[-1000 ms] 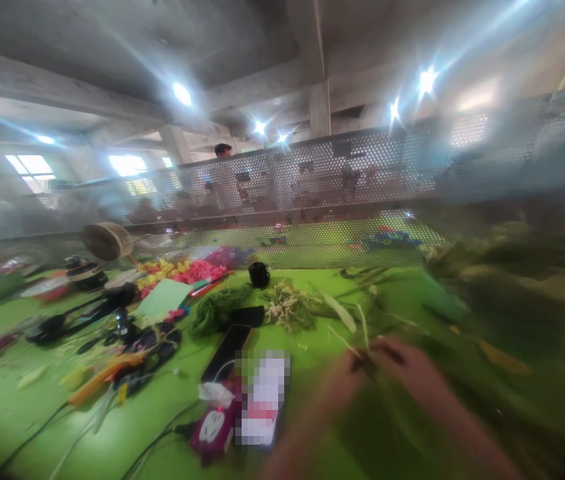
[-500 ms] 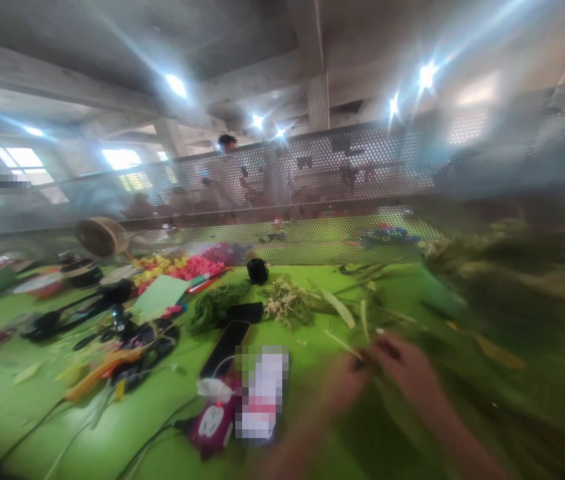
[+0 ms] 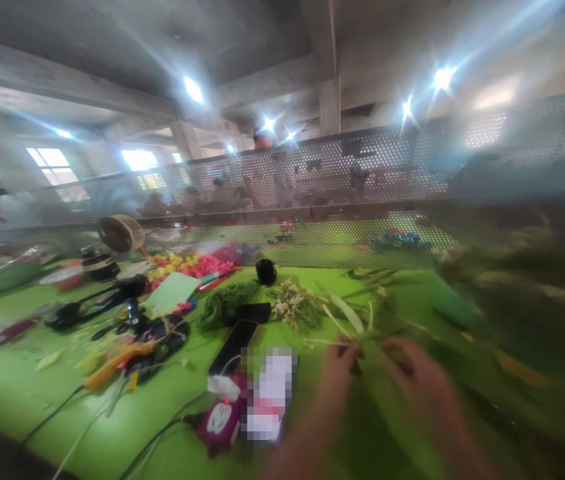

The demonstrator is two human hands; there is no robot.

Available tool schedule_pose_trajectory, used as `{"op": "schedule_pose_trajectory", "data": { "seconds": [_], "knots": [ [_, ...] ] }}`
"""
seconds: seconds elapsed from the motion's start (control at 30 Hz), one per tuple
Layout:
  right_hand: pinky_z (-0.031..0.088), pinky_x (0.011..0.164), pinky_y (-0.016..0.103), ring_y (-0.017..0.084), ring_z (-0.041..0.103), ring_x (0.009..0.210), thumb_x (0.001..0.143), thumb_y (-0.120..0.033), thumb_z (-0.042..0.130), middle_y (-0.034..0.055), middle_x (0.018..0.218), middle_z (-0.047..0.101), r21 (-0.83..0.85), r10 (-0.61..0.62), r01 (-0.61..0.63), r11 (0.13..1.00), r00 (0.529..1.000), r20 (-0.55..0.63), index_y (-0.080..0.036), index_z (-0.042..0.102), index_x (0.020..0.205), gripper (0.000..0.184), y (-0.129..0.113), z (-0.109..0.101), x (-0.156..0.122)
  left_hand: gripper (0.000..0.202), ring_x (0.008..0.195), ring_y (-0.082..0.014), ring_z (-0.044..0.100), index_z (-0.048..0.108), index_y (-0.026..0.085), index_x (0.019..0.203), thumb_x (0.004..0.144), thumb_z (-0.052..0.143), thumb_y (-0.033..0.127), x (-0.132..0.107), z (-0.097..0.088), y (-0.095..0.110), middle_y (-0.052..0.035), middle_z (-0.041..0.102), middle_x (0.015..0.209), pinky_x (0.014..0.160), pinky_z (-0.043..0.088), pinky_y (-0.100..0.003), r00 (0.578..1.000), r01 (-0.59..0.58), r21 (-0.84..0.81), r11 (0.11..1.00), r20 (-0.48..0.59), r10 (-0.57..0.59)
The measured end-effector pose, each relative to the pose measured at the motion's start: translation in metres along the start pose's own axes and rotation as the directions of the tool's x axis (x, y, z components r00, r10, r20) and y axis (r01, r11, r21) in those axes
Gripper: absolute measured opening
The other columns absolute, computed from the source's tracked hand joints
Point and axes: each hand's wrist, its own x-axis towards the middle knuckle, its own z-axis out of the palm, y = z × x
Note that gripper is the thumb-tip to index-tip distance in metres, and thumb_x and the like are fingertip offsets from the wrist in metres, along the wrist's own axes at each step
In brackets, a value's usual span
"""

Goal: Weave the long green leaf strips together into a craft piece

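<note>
My left hand (image 3: 335, 370) and my right hand (image 3: 415, 380) meet above the green table (image 3: 37, 413), close together at lower centre. Between them runs a thin green stem with pale leaves (image 3: 362, 333); the fingers of both hands pinch it. Both hands are blurred by motion. Just beyond the hands lies a heap of pale dry leaves (image 3: 295, 307) and a bundle of dark green sprigs (image 3: 225, 303).
A phone (image 3: 235, 347), a pink charger (image 3: 217, 420), an orange tool (image 3: 112, 363), cables, a black cup (image 3: 265, 271) and pink and yellow flowers (image 3: 187, 265) lie left. A large green plant heap (image 3: 517, 313) fills the right. A perforated metal screen (image 3: 342, 180) stands behind, people beyond it.
My hands have shifted slightly left and nearer each other on the stem. The view has swung a little to the left.
</note>
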Motion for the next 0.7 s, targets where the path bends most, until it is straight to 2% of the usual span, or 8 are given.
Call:
{"op": "schedule_pose_trajectory", "data": {
  "seconds": [0.1,0.17,0.27,0.37,0.47,0.63,0.7],
  "knots": [
    [0.050,0.075,0.033,0.022,0.067,0.084,0.079,-0.038,0.053,0.0067,0.099,0.071,0.143,0.055,-0.080,0.986,0.984,0.171,-0.022,0.064,0.097,0.025,-0.002,0.007,-0.002,0.030,0.056,-0.0093,0.042,0.054,0.015,0.072,0.068,0.066,0.042,-0.006,0.004,0.002,0.0031,0.049,0.061,0.058,0.033,-0.024,1.000,0.002,-0.038,0.999,0.025,-0.001],
    [0.050,0.076,0.033,0.022,0.067,0.085,0.081,-0.039,0.051,0.0068,0.098,0.072,0.193,0.060,-0.103,0.976,0.974,0.217,-0.021,0.064,0.096,0.027,-0.002,0.009,-0.002,0.029,0.055,-0.0091,0.042,0.055,0.015,0.073,0.067,0.068,0.040,-0.011,0.007,0.006,0.0031,0.050,0.061,0.057,0.032,-0.024,0.998,0.037,-0.079,0.996,0.047,-0.033],
    [0.050,0.072,0.032,0.022,0.067,0.078,0.080,-0.039,0.051,0.0054,0.090,0.073,0.143,0.065,-0.097,0.985,0.975,0.213,-0.021,0.066,0.094,0.027,-0.003,0.006,0.003,0.030,0.052,-0.0076,0.039,0.056,0.014,0.069,0.064,0.070,0.040,-0.017,0.013,0.011,0.0033,0.048,0.058,0.054,0.029,-0.023,0.995,0.084,-0.135,0.987,0.068,-0.075],
    [0.049,0.067,0.031,0.022,0.066,0.070,0.076,-0.039,0.053,0.0037,0.079,0.074,0.102,0.052,-0.075,0.992,0.975,0.216,-0.021,0.068,0.088,0.026,-0.007,0.002,0.007,0.034,0.047,-0.0062,0.034,0.055,0.014,0.065,0.059,0.074,0.042,-0.018,0.016,0.014,0.0052,0.043,0.052,0.051,0.025,-0.023,0.992,0.127,-0.155,0.980,0.042,-0.122],
    [0.048,0.064,0.030,0.022,0.065,0.068,0.071,-0.038,0.054,0.0029,0.075,0.074,0.082,0.054,-0.070,0.994,0.982,0.182,-0.022,0.070,0.081,0.025,-0.012,-0.002,0.008,0.036,0.045,-0.0052,0.031,0.056,0.014,0.068,0.058,0.074,0.044,-0.015,0.014,0.012,0.0056,0.044,0.053,0.050,0.025,-0.023,0.988,0.148,-0.165,0.975,0.076,-0.137],
    [0.044,0.052,0.028,0.021,0.061,0.059,0.067,-0.044,0.057,0.0013,0.062,0.070,0.046,0.130,-0.137,0.990,0.983,0.127,-0.022,0.069,0.070,0.025,-0.009,-0.004,0.010,0.033,0.049,-0.0065,0.037,0.059,0.014,0.072,0.066,0.069,0.044,-0.010,0.007,0.003,0.0024,0.050,0.060,0.053,0.028,-0.023,0.983,0.048,0.013,0.999,0.175,-0.050],
    [0.043,0.050,0.028,0.020,0.060,0.056,0.067,-0.045,0.057,0.0010,0.060,0.068,0.080,0.149,-0.159,0.984,0.982,0.116,-0.021,0.069,0.070,0.026,-0.007,-0.005,0.011,0.035,0.052,-0.0072,0.038,0.061,0.013,0.075,0.069,0.066,0.047,-0.010,0.006,0.002,0.0014,0.052,0.062,0.054,0.028,-0.023,0.981,0.050,0.044,0.998,0.187,-0.057]
  ]
}}
